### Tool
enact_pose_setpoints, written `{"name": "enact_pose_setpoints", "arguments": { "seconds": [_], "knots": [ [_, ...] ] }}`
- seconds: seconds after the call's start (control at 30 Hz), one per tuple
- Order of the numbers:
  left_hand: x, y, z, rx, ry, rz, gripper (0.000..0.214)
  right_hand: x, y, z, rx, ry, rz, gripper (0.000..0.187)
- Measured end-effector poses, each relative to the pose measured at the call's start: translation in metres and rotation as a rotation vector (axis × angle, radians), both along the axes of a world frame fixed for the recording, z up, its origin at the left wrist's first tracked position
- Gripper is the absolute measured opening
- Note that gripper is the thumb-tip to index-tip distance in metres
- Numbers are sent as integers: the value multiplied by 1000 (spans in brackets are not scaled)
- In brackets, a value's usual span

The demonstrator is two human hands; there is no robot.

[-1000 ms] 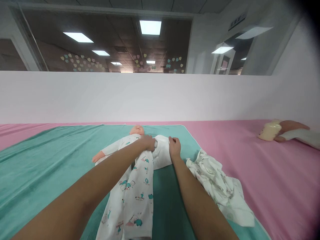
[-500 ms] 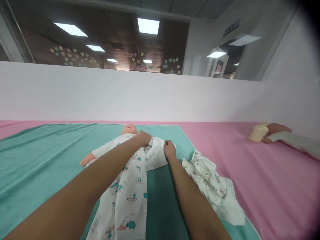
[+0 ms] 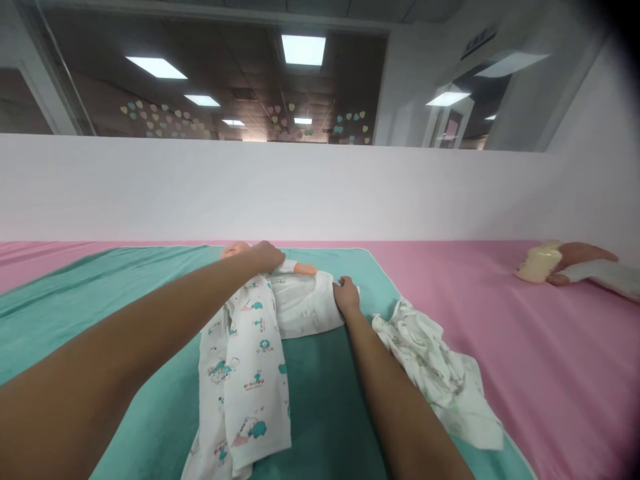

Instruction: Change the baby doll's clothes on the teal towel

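A baby doll [image 3: 235,249] lies on a teal sheet, mostly hidden behind my left forearm. My left hand [image 3: 267,257] is closed at the doll's shoulder and sleeve, its fingers partly hidden. From under it the doll's arm reaches right, ending in a bare plastic hand [image 3: 305,269]. The printed baby romper [image 3: 260,373] hangs over the doll's body and toward me. Its plain white side panel [image 3: 303,310], with a small label, is spread to the right. There my right hand [image 3: 347,297] pinches the panel's far right edge.
A crumpled printed baby garment [image 3: 440,373] lies right of my right forearm, across the edge of the teal sheet [image 3: 320,400]. On the pink cover [image 3: 500,320], at the far right, are a cream-coloured bottle [image 3: 539,262] and another doll-like figure [image 3: 587,257]. A white wall [image 3: 300,193] stands behind.
My left hand has moved left and slightly up, and the doll's head sits further left. The doll's arm now shows over the white panel. My right hand still grips the panel's edge.
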State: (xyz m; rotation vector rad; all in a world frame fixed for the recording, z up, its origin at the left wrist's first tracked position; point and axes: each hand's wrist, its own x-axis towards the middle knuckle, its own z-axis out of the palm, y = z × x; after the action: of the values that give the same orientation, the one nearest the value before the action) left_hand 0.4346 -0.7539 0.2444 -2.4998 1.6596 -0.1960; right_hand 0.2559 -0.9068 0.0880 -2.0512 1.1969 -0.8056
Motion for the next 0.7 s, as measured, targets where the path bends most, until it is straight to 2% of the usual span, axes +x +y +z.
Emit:
{"name": "enact_pose_setpoints", "arguments": {
  "seconds": [0.13,0.23,0.43,0.57,0.7],
  "knots": [
    [-12,5,5,116,-72,18,17,1,1,0,-18,11,6,44],
    [-29,-3,-1,137,-122,40,22,1,1,0,-28,28,5,43],
    [-61,-28,-28,104,-146,15,37,1,2,0,-66,40,22,37],
    [-75,-30,-50,66,-137,-5,34,-2,3,-1,-75,-1,35,32],
    [-81,-29,-68,32,-105,4,34,-4,0,-5,-49,-96,17,35]
  ]
}}
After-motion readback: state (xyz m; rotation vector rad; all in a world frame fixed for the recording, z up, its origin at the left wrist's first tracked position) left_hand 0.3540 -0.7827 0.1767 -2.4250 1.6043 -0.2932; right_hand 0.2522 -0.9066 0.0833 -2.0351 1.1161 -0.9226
